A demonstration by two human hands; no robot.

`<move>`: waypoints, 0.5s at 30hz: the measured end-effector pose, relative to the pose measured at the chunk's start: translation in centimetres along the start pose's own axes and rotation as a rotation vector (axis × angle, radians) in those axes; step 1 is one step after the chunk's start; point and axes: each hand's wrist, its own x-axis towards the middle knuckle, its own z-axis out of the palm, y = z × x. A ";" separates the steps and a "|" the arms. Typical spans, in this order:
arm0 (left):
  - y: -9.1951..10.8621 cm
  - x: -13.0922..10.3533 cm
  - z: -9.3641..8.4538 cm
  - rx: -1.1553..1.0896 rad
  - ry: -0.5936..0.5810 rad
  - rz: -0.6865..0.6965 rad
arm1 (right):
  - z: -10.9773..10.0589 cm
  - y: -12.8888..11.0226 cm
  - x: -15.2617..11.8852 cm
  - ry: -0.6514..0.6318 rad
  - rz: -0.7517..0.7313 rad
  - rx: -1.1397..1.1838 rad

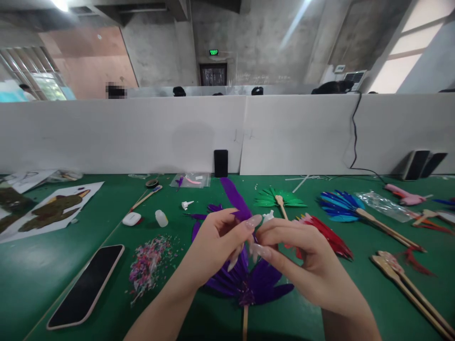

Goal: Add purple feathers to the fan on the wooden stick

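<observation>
A long purple feather (236, 199) stands up from my left hand (222, 237), pinched between thumb and fingers. My right hand (302, 253) meets it at the feather's lower end, fingers curled and thumb drawn in. What lies between the right fingertips is hidden. Under both hands lies a purple feather fan (263, 286) on a wooden stick (245, 322), its feathers spread round a glossy centre. A white nozzle (268, 215) shows just behind my right fingers; I cannot tell whether it is held.
On the left are a phone (87, 286), a pile of coloured fluff (149, 263), a small bottle (161, 218) and a white case (131, 219). Green (270, 198), blue (339, 206) and red (330, 237) feather pieces lie right. A pink glue gun (407, 194) sits far right, before the white partition (302, 132).
</observation>
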 end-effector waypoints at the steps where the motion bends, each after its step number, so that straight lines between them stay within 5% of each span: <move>1: 0.0 0.0 0.0 -0.001 0.004 -0.002 | 0.0 -0.1 0.0 0.001 -0.010 -0.008; 7: -0.1 0.1 0.0 -0.066 -0.046 0.019 | 0.3 -0.3 -0.1 0.007 -0.075 -0.022; 15: -1.0 0.2 0.6 -0.166 0.129 0.077 | 1.1 -0.2 -0.1 0.075 -0.246 -0.148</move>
